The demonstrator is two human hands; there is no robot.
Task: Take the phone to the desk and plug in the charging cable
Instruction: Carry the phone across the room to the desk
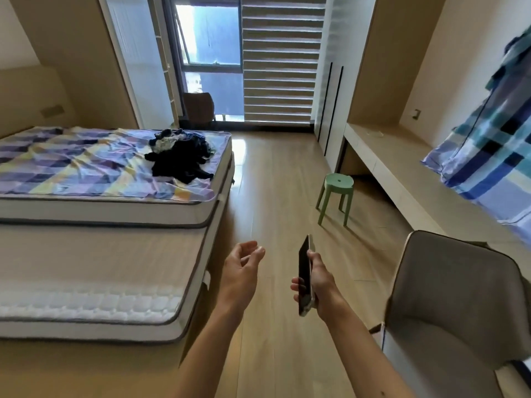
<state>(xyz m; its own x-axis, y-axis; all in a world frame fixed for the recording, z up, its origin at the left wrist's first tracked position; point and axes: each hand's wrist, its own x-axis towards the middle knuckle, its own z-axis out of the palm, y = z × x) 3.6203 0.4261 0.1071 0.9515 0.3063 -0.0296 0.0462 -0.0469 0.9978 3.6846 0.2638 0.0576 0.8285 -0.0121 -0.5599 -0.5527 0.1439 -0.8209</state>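
Between bed and desk, over bare wood floor [275, 196]; entries left to right.

Far left: bed [109, 254], two stacked mattresses, checked sheet on the upper, dark clothes heap [179, 159] at its right end. Not part of the task.

Left of centre: left hand [244, 265]. Empty; fingers loosely curled and apart, palm turned inward, forearm reaching forward. Holding nothing, touching nothing.

Centre right: phone [305, 275], in the air above the floor, well apart from the desk. Held on edge, dark screen facing left, long axis pointing away from the body. Judged light, rigid, smooth-sided and glass-faced, hence slippery and breakable if dropped. Best held across the two long edges, bottom end left clear, the port presumably there; port itself not visible.

Beside it: right hand [319, 280]. Closed around the lower half of the phone, thumb on the screen side, fingers along the back. Wrist straight, arm extended.

Right of centre: green stool [337, 193] near the desk edge.

Right: desk [393, 156], long built-in top along the wall. Small pale object [376, 134] at the far end, possibly the cable; too small to tell.

Near right: padded chair [457, 297].
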